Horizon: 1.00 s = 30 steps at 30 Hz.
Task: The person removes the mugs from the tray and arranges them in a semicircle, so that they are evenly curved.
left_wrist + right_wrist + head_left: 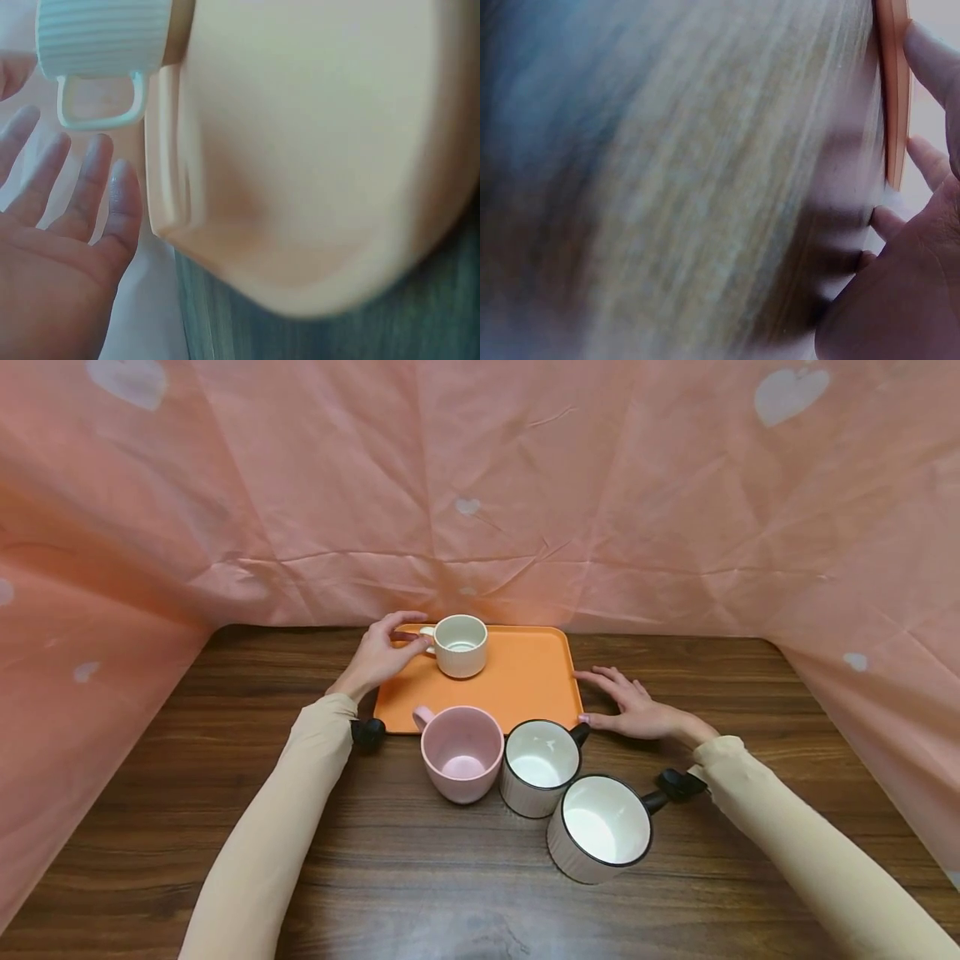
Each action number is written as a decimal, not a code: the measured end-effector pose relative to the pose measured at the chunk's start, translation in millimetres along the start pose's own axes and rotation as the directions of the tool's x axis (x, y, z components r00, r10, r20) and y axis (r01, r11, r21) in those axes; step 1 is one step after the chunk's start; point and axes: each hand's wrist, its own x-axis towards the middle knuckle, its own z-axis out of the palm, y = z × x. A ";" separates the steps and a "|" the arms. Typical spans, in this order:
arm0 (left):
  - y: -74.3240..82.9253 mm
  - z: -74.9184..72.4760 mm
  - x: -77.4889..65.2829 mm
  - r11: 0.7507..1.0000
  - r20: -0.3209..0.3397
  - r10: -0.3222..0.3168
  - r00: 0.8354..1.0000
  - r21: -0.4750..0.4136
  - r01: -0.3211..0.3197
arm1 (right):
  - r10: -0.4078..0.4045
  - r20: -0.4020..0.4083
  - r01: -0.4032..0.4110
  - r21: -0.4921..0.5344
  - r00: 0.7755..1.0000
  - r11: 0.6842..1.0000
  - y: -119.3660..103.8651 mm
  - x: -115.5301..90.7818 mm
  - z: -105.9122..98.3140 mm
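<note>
A small white ribbed mug (461,647) stands on the orange tray (525,685), toward its back left, with its handle pointing left. My left hand (381,652) is beside that handle, fingers loosely spread. In the left wrist view, the fingertips of the left hand (67,217) lie just short of the handle (103,120), holding nothing. At the tray's right side is my right hand (633,706), its fingers extended. The right wrist view has the thumb and a finger of the right hand (900,277) right at the tray's edge (895,97).
In front of the tray stand a pink mug (462,756), a white mug with a black rim (540,768) and a larger similar one (600,831), handles to the right on the last two. Pink cloth (487,485) with hearts hangs behind the wooden table (405,877).
</note>
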 end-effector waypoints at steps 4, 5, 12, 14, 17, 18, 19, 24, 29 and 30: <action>-0.5 0.7 1.2 1.000 0.024 -0.015 1.000 0.020 0.015 | 0.002 0.003 -0.002 0.001 1.000 1.000 -1.4 0.1 -0.4; -0.9 0.9 1.5 1.000 0.027 -0.015 1.000 0.024 0.014 | 0.002 0.003 -0.002 0.000 1.000 1.000 -1.3 0.1 -0.5; -3.9 0.7 1.2 0.996 0.052 -0.017 0.999 0.088 0.012 | 0.005 0.006 -0.005 -0.001 1.000 1.000 -0.7 0.1 -1.9; -5.0 1.8 1.2 0.997 0.065 -0.032 0.997 0.077 0.027 | 0.005 0.005 -0.005 -0.001 1.000 1.000 -0.3 -0.3 -2.2; -7.0 5.4 0.6 0.998 0.091 -0.066 0.994 0.000 0.067 | 0.004 0.001 -0.004 -0.005 1.000 1.000 0.4 -0.9 -2.1; -7.9 6.7 0.0 0.996 0.094 -0.078 0.993 -0.035 0.081 | 0.003 0.002 -0.003 -0.004 1.000 1.000 0.6 -1.0 -1.9; -8.8 8.2 -0.6 0.993 0.094 -0.087 0.992 -0.073 0.094 | 0.003 0.003 -0.003 -0.003 1.000 1.000 0.7 -0.9 -1.7; -10.6 12.7 -5.0 0.970 0.068 -0.121 0.990 -0.204 0.133 | 0.000 0.005 0.000 -0.001 1.000 1.000 1.6 0.7 -1.2; -8.0 15.7 -7.8 0.937 0.033 -0.155 0.987 -0.313 0.158 | -0.005 0.002 0.005 -0.006 1.000 1.000 2.5 1.1 -0.9; -7.8 15.8 -8.1 0.935 0.015 -0.150 0.989 -0.323 0.147 | -0.005 0.001 0.005 -0.006 1.000 1.000 2.6 0.8 -0.8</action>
